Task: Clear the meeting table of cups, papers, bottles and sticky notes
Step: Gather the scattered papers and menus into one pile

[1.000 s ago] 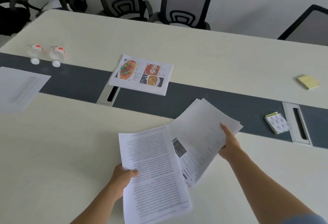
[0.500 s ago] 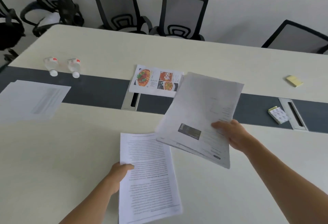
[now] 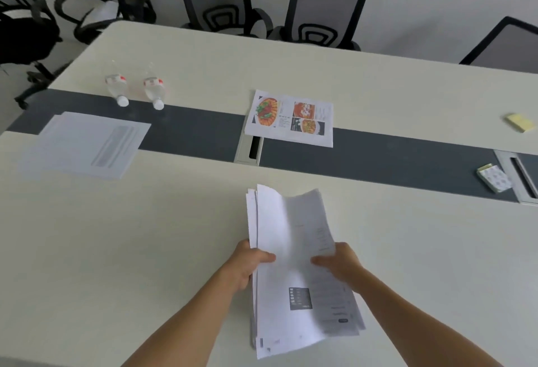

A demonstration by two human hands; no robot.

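The cream tabletop (image 3: pixel 145 250) is crossed by a dark grey strip (image 3: pixel 393 157) with two cable hatches set in it, one at centre (image 3: pixel 247 149) and one at the right edge (image 3: pixel 521 176). Two clear water bottles (image 3: pixel 116 88) (image 3: pixel 154 90) lie side by side at the far left, caps toward the camera and just reaching the strip. Near them, a plain white stack of sheets (image 3: pixel 87 145) lies at the left, partly over the strip. A printed sheet with food photographs (image 3: pixel 291 117) lies at centre, its near edge over the strip and one corner over the centre hatch. A yellow sticky-note pad (image 3: pixel 521 122) lies far right on the cream surface; a patterned pad (image 3: pixel 495 179) lies on the strip, just beside the right hatch. Mesh-backed office chairs (image 3: pixel 326 8) stand along the far side. Nothing lies between the hands and these items.

Both forearms reach forward from the lower frame and converge on a gathered bundle of papers (image 3: pixel 294 273) held over the near part of the tabletop, well apart from the other items. The left hand (image 3: pixel 247 264) grips the bundle's left edge, thumb across the top sheet, the other fingers hidden beneath. The right hand (image 3: pixel 340 262) grips the right edge likewise, closed on the sheets. The bundle's far end fans loosely; whether its near end touches the surface cannot be told.
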